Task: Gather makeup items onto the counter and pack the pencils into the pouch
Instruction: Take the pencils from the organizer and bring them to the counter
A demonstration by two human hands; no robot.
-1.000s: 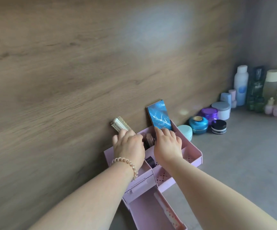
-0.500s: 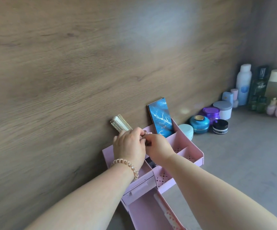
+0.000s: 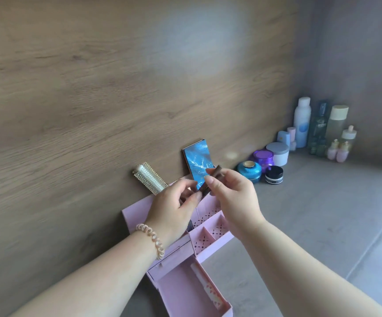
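Early stage. Right hand pinches a brown makeup stick above the pink organizer at frame centre; left hand loosely curled beside it, whether it holds anything is unclear. Nothing gathered on the grey surface yet, no pouch visible. Pencil packing all remains.

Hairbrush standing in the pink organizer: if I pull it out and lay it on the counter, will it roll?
Probably: the hairbrush has a round barrel, though its bristles may slow it. It looks stiff and light. It leans against the wall from the organizer, so it may tip when nudged.
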